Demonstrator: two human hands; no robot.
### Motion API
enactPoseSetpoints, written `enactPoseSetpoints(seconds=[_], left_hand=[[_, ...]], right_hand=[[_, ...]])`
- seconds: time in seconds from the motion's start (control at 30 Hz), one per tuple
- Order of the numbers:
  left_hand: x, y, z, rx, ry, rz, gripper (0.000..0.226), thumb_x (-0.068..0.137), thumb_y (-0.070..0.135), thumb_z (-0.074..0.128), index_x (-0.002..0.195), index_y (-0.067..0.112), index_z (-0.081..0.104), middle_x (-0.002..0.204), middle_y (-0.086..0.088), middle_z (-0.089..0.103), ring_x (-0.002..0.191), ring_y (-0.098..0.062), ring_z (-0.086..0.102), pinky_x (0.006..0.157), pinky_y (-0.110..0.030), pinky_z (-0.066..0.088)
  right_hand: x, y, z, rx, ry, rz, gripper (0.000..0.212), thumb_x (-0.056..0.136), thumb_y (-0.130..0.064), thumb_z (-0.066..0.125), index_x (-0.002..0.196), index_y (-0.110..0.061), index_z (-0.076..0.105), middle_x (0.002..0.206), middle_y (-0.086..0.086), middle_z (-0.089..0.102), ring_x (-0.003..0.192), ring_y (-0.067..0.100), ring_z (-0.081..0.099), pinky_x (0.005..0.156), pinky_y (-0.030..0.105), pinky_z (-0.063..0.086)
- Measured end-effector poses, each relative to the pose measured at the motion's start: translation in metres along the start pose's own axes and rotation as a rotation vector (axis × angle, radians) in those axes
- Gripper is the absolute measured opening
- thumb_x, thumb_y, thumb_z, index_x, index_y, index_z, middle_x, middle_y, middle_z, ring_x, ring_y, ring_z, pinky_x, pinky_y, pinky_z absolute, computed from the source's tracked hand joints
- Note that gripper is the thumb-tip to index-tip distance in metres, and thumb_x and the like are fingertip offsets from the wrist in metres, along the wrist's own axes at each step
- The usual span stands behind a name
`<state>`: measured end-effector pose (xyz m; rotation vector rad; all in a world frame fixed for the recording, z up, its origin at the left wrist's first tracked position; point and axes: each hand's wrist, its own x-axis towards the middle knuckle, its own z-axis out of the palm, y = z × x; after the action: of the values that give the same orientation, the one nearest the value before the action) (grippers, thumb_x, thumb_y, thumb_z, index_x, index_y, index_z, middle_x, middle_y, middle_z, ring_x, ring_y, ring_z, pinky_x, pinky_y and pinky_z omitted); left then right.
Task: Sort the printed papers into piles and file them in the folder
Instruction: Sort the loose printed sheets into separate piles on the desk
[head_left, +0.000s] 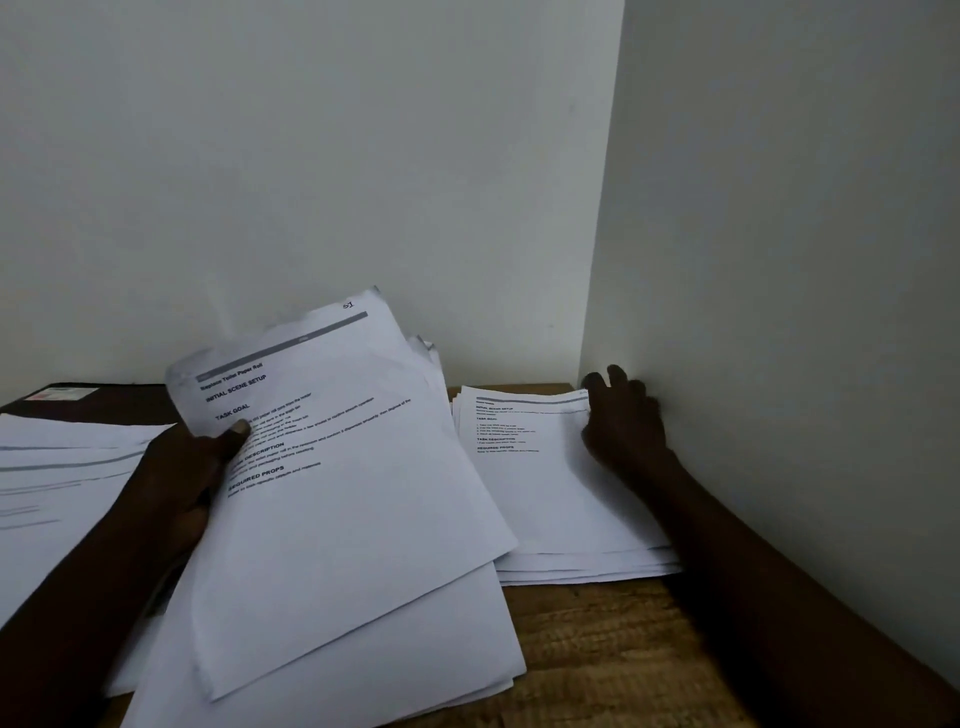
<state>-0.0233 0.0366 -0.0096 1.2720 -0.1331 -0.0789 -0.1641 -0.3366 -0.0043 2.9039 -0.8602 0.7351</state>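
left hand (182, 467) gripping paper sheaf (337, 493), right hand (623, 421) on pile (545, 493)

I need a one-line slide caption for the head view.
Left hand grips a paper sheaf; right hand touches the pile by the wall.

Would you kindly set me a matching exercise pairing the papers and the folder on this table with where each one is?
1 held sheaf
2 right pile
3 left pile
4 folder

a at the table far left, behind papers
b gripped by the left hand
c beside the right hand, by the side wall
d lying flat, left of the left hand

Pairs: 1-b, 2-c, 3-d, 4-a
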Motion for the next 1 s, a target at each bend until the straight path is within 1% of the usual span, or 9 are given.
enactPoseSetpoints(seconds=[0.1, 0.17, 0.23, 0.3, 0.5, 0.63, 0.73, 0.83, 1.0], left_hand=[[0.001, -0.002, 0.001, 0.007, 0.0, 0.008, 0.045, 0.094, 0.01, 0.06, 0.138, 0.003, 0.05, 0.129, -0.017, 0.06, 0.116, -0.033, 0.057, 0.099, -0.044, 0.043], [-0.002, -0.002, 0.004, 0.003, -0.024, 0.024, 0.044, 0.095, 0.008, 0.057, 0.139, 0.005, 0.049, 0.128, -0.014, 0.06, 0.115, -0.031, 0.057, 0.096, -0.042, 0.044], [-0.004, -0.002, 0.006, -0.008, -0.055, 0.049, 0.045, 0.096, 0.006, 0.055, 0.141, 0.009, 0.048, 0.131, -0.012, 0.06, 0.118, -0.031, 0.057, 0.095, -0.041, 0.045], [-0.006, 0.0, 0.007, -0.019, -0.071, 0.056, 0.046, 0.096, 0.006, 0.055, 0.141, 0.009, 0.049, 0.132, -0.012, 0.06, 0.116, -0.03, 0.059, 0.091, -0.039, 0.048], [-0.012, 0.005, 0.011, -0.058, -0.182, 0.02, 0.039, 0.096, 0.005, 0.054, 0.135, 0.01, 0.054, 0.124, -0.012, 0.066, 0.108, -0.029, 0.066, 0.076, -0.037, 0.06], [-0.013, 0.005, 0.013, -0.058, -0.294, 0.014, 0.039, 0.094, 0.004, 0.053, 0.134, 0.008, 0.055, 0.125, -0.012, 0.067, 0.111, -0.03, 0.066, 0.082, -0.04, 0.059], [-0.006, 0.001, 0.012, -0.047, -0.244, 0.003, 0.041, 0.093, 0.001, 0.055, 0.133, 0.007, 0.055, 0.127, -0.013, 0.066, 0.113, -0.032, 0.065, 0.079, -0.037, 0.06], [-0.003, -0.002, 0.01, -0.055, -0.218, 0.003, 0.041, 0.094, -0.001, 0.053, 0.134, 0.008, 0.055, 0.126, -0.01, 0.067, 0.113, -0.029, 0.065, 0.077, -0.034, 0.061], [-0.002, -0.002, 0.007, -0.069, -0.192, -0.018, 0.037, 0.095, -0.002, 0.051, 0.13, 0.009, 0.057, 0.125, -0.011, 0.066, 0.108, -0.028, 0.065, 0.078, -0.036, 0.059]], right_hand=[[-0.012, -0.029, -0.008, 0.513, -0.026, -0.019, 0.024, 0.097, -0.025, 0.053, 0.118, -0.014, 0.059, 0.119, 0.005, 0.059, 0.109, 0.025, 0.055, 0.086, 0.032, 0.041], [-0.027, -0.057, -0.022, 1.037, -0.373, 0.005, 0.031, 0.098, -0.039, 0.052, 0.111, -0.012, 0.063, 0.102, 0.003, 0.068, 0.095, 0.02, 0.061, 0.078, 0.03, 0.045], [-0.04, -0.077, -0.032, 1.221, -0.645, -0.087, 0.049, 0.098, -0.05, 0.043, 0.114, -0.009, 0.064, 0.105, 0.009, 0.072, 0.093, 0.021, 0.067, 0.077, 0.027, 0.051], [-0.046, -0.087, -0.033, 1.268, -0.709, -0.143, 0.047, 0.099, -0.048, 0.043, 0.113, -0.009, 0.066, 0.11, 0.006, 0.072, 0.097, 0.018, 0.069, 0.082, 0.025, 0.054], [-0.049, -0.093, -0.02, 1.339, -0.571, -0.038, 0.021, 0.091, -0.015, 0.065, 0.104, 0.001, 0.069, 0.105, 0.019, 0.071, 0.087, 0.023, 0.066, 0.076, 0.033, 0.051], [-0.047, -0.09, -0.026, 1.397, -0.404, 0.082, 0.041, 0.071, -0.031, 0.084, 0.094, 0.0, 0.072, 0.098, 0.019, 0.073, 0.088, 0.032, 0.071, 0.077, 0.04, 0.054], [-0.043, -0.085, -0.028, 1.32, -0.282, 0.111, 0.034, 0.082, -0.049, 0.072, 0.086, -0.015, 0.071, 0.087, 0.002, 0.074, 0.08, 0.022, 0.07, 0.071, 0.033, 0.053], [-0.032, -0.081, -0.023, 1.318, -0.21, 0.154, 0.03, 0.092, -0.045, 0.06, 0.082, -0.018, 0.068, 0.084, 0.001, 0.071, 0.084, 0.025, 0.067, 0.078, 0.035, 0.052], [-0.013, -0.059, -0.014, 1.321, -0.191, 0.221, 0.053, 0.07, -0.057, 0.065, 0.089, -0.008, 0.067, 0.094, 0.012, 0.07, 0.088, 0.032, 0.067, 0.083, 0.044, 0.053]])
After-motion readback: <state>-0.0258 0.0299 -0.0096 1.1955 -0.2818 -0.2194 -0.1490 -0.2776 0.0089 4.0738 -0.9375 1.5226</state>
